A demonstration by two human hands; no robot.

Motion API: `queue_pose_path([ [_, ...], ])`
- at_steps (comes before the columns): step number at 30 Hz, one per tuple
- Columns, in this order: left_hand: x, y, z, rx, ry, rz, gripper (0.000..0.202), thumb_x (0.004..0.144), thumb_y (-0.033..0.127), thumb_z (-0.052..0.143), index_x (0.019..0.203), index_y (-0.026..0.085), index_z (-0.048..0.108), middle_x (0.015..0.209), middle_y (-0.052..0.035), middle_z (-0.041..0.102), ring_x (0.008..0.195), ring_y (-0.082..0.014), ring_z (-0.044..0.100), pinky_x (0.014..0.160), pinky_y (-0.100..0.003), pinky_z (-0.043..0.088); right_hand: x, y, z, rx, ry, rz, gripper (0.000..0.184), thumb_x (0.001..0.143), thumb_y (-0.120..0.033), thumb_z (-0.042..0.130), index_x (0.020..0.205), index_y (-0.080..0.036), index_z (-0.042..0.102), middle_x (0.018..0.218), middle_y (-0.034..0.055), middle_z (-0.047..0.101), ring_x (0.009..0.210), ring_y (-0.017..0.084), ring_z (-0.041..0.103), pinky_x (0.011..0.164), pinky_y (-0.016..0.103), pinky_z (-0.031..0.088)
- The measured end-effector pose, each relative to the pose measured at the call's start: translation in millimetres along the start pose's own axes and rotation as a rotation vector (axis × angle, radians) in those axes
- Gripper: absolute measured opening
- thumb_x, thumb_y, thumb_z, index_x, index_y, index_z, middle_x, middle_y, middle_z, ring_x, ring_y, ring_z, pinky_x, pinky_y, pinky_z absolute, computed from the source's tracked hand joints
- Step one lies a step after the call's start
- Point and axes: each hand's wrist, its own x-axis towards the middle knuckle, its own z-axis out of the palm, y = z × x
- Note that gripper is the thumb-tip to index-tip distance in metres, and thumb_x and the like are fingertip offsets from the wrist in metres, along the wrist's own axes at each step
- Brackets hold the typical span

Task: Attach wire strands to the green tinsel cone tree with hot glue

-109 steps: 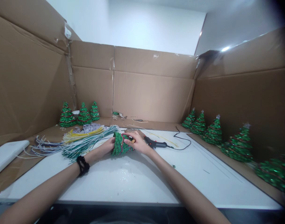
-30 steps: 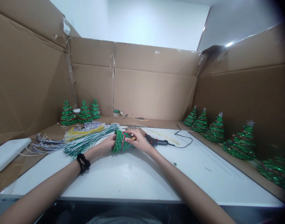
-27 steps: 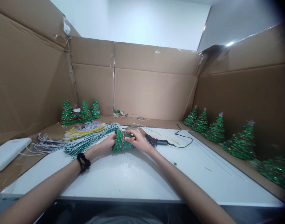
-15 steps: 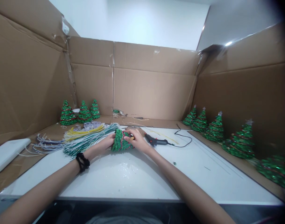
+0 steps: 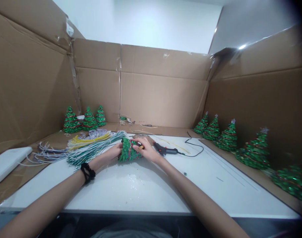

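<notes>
A small green glittery Christmas tree (image 5: pixel 128 152) with red trim lies on its side above the white table, its base towards the left. My left hand (image 5: pixel 114 151) grips it at the base, and the fingers partly disappear inside or behind it. My right hand (image 5: pixel 148 150) is closed at the narrow end, with a short orange-yellow stick-like piece (image 5: pixel 141 147) showing between thumb and fingers against the tree. The fingers hide most of that piece, so its kind cannot be told. Just right of my right hand lies a black glue gun (image 5: pixel 165 150).
Bundles of green, white and yellow craft wires (image 5: pixel 96 147) lie left of my hands. Finished-looking trees stand at the back left (image 5: pixel 71 120) and along the right side (image 5: pixel 253 150). A white flat box (image 5: pixel 11 163) sits far left. Cardboard walls (image 5: pixel 163 96) enclose the table; the glue gun's cord (image 5: pixel 196 153) loops right.
Almost nothing differs. The tree has turned very slightly in my hands, and my right fingers have shifted a little over it.
</notes>
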Motion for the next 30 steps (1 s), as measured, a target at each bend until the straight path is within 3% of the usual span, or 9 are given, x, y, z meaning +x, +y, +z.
queue_pose_path([
  [12, -1, 1, 2.5, -0.049, 0.036, -0.016, 0.041, 0.058, 0.026, 0.074, 0.096, 0.014, 0.065, 0.086, -0.0074, 0.070, 0.076, -0.0203, 0.062, 0.070, -0.030, 0.046, 0, -1, -12, -0.009, -0.124, -0.032, 0.047, 0.091, -0.049, 0.042, 0.129, -0.025, 0.051, 0.118, 0.0077, 0.058, 0.107, 0.022, 0.045, 0.094, 0.039, 0.038],
  [20, 0, -1, -0.3, -0.009, 0.002, -0.017, 0.037, 0.060, 0.023, 0.071, 0.095, 0.013, 0.065, 0.083, -0.0069, 0.069, 0.079, -0.0204, 0.061, 0.072, -0.030, 0.046, 2, -3, -13, -0.044, -0.146, -0.036, 0.046, 0.090, -0.049, 0.043, 0.131, -0.028, 0.049, 0.118, 0.0072, 0.058, 0.109, 0.024, 0.044, 0.096, 0.044, 0.037],
  [25, 2, -3, -2.8, -0.017, -0.013, -0.008, 0.037, 0.062, 0.021, 0.068, 0.099, 0.015, 0.065, 0.089, -0.0067, 0.069, 0.081, -0.0202, 0.061, 0.071, -0.029, 0.047, 2, 0, -14, -0.026, -0.154, -0.050, 0.046, 0.091, -0.051, 0.039, 0.129, -0.027, 0.051, 0.117, 0.0067, 0.060, 0.108, 0.023, 0.046, 0.094, 0.041, 0.038],
  [27, 2, -5, -4.1, -0.028, -0.026, -0.018, 0.037, 0.063, 0.019, 0.066, 0.100, 0.015, 0.065, 0.091, -0.0063, 0.069, 0.082, -0.0197, 0.061, 0.071, -0.028, 0.047, 4, 0, -16, -0.023, -0.050, -0.063, 0.043, 0.092, -0.050, 0.037, 0.121, -0.025, 0.057, 0.115, 0.0069, 0.060, 0.107, 0.022, 0.048, 0.095, 0.040, 0.037],
  [30, 3, -7, -5.7, -0.028, -0.031, -0.042, 0.035, 0.063, 0.016, 0.062, 0.097, 0.015, 0.066, 0.089, -0.0053, 0.069, 0.077, -0.0179, 0.061, 0.066, -0.026, 0.046, 5, -5, -20, -0.020, 0.339, -0.045, 0.042, 0.094, -0.048, 0.032, 0.109, -0.021, 0.060, 0.110, 0.0083, 0.060, 0.105, 0.022, 0.050, 0.094, 0.038, 0.036],
])
